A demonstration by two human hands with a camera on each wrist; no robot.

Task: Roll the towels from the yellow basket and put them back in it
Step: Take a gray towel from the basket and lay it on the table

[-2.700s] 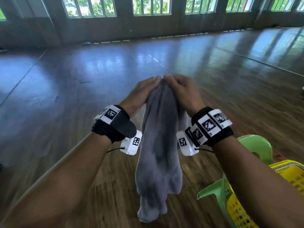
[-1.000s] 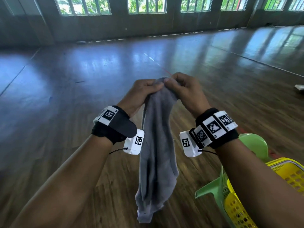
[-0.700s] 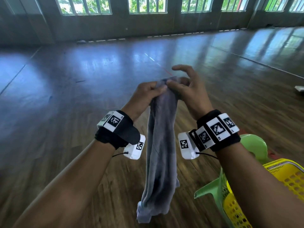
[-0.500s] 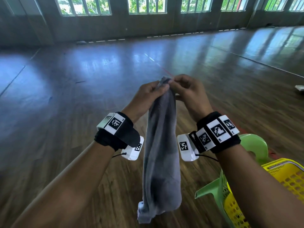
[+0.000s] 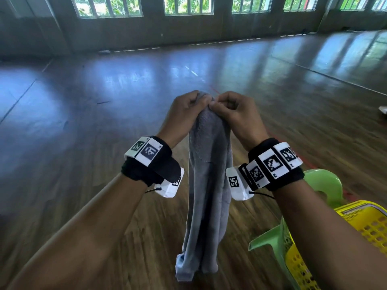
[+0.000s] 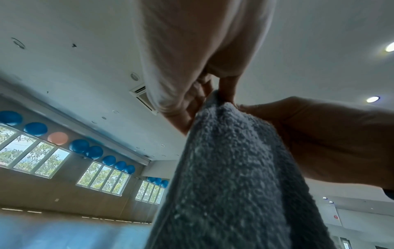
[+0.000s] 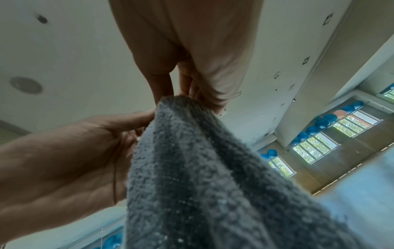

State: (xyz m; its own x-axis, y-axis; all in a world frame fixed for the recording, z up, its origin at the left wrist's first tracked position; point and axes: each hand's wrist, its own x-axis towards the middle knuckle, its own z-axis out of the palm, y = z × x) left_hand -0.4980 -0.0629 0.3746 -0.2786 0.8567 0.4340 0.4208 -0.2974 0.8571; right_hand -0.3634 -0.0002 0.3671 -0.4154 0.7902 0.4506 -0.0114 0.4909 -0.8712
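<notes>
Regripped since the right hand (image 5: 236, 114) fingers spread, now pinching grey towel (image 5: 209, 185) top beside left hand (image 5: 184, 114), likewise pinching; no readable writing.

glossy wood floor (image 5: 104, 126), green plastic chair (image 5: 272, 239) standing on it at lower right, w/ yellow basket (image 5: 374, 225) on chair

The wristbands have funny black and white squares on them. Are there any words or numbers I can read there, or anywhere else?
No readable words or numbers anywhere.
Wristband squares on the left hand and right hand: coded patterns, not letters; tiny corner marks too small to read.
Towel: no label showing.
Yellow basket: no writing visible.
</notes>
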